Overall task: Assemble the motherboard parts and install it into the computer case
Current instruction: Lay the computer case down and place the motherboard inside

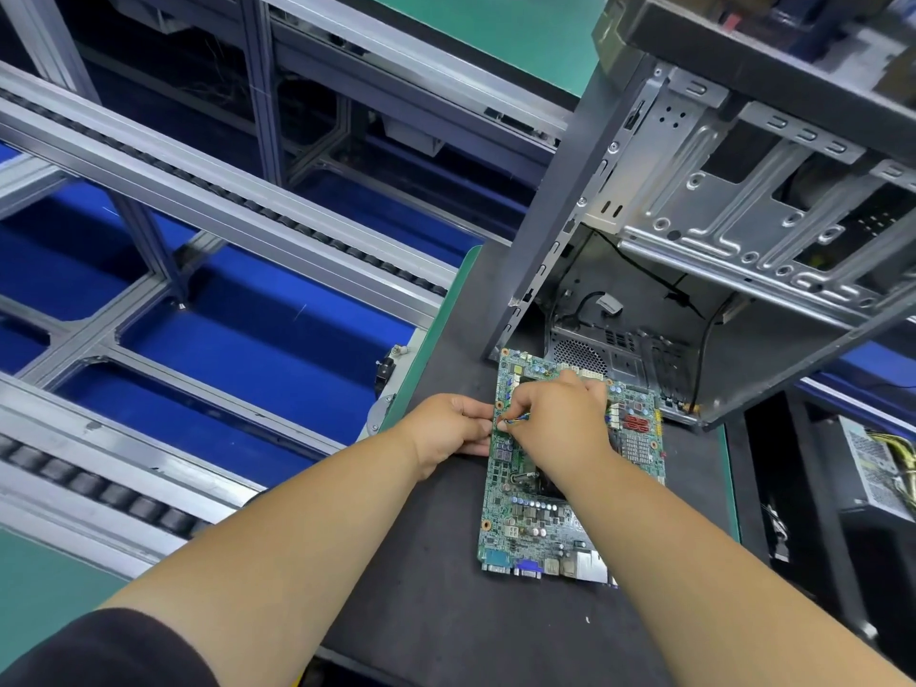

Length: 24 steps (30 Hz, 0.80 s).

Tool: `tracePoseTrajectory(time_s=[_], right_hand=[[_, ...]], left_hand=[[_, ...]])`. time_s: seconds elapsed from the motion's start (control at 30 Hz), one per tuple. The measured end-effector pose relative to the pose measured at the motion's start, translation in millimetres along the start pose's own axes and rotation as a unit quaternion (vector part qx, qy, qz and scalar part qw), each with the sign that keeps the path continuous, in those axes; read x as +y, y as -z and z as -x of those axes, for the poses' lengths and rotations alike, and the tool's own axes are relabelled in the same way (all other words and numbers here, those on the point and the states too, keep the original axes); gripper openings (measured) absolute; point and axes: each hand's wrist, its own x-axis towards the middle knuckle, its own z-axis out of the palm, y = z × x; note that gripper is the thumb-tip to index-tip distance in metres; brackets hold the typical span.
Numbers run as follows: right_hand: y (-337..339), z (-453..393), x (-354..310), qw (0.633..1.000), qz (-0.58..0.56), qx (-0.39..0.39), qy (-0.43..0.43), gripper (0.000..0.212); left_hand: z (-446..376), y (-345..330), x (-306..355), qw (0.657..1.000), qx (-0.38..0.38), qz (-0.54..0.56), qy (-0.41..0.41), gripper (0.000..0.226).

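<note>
A green motherboard (540, 528) lies flat on the dark mat (436, 587), its port side toward me. My left hand (448, 426) grips the board's left edge near its far end. My right hand (560, 419) lies over the board's upper middle, and its fingers pinch a thin multicoloured fan cable (515, 420) close to that left edge. What lies under the right palm is hidden. The open computer case (718, 230) stands just beyond the board, its inside facing me with black cables hanging loose in it.
A roller conveyor with aluminium rails (223, 225) runs along the left above blue floor. A power supply with yellow wires (882, 468) sits at the right edge in a black bin. The green bench edge (426, 359) borders the mat.
</note>
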Motion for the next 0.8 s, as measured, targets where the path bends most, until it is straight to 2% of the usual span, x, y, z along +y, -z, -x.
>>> tracePoseTrajectory(time_s=[0.07, 0.17, 0.23, 0.3, 0.37, 0.43, 0.57, 0.67, 0.77, 0.8], right_hand=[[3.0, -1.3, -1.3, 1.0, 0.016, -0.011, 0.0, 0.022], [14.7, -3.6, 2.7, 0.997, -0.044, -0.055, -0.009, 0.021], [26.2, -1.3, 13.0, 0.984, -0.159, -0.077, -0.009, 0.022], [38.2, 6.0, 26.6, 0.945, -0.317, -0.069, -0.039, 0.032], [44.3, 12.2, 41.8, 0.909, -0.404, -0.037, -0.091, 0.04], [43.1, 14.4, 56.9, 0.895, -0.415, -0.021, -0.161, 0.042], [25.8, 13.9, 78.6, 0.881, -0.399, -0.048, -0.247, 0.031], [17.8, 19.2, 81.5, 0.891, -0.373, -0.076, -0.249, 0.032], [20.7, 28.7, 74.7, 0.912, -0.333, -0.064, -0.23, 0.032], [22.7, 32.4, 71.2, 0.918, -0.315, -0.066, -0.231, 0.039]], left_hand=[[0.8, -0.8, 2.2, 1.0, 0.002, 0.002, 0.004, 0.028], [2.7, -1.7, 5.5, 0.999, 0.019, 0.026, 0.013, 0.022], [4.4, -3.7, 6.9, 0.999, 0.03, 0.017, 0.01, 0.023], [6.1, -5.8, 5.3, 0.999, 0.027, -0.015, -0.012, 0.031], [8.3, -4.6, 1.8, 0.998, 0.031, -0.049, -0.04, 0.04], [10.8, -1.0, -1.2, 0.991, 0.029, -0.111, -0.071, 0.04], [11.3, -2.8, -3.0, 0.969, 0.041, -0.221, -0.105, 0.019], [7.0, -6.5, -2.1, 0.952, 0.058, -0.276, -0.12, 0.016], [4.3, -5.5, -1.9, 0.902, 0.071, -0.398, -0.151, 0.013], [4.3, -5.6, -2.0, 0.887, 0.077, -0.427, -0.16, 0.014]])
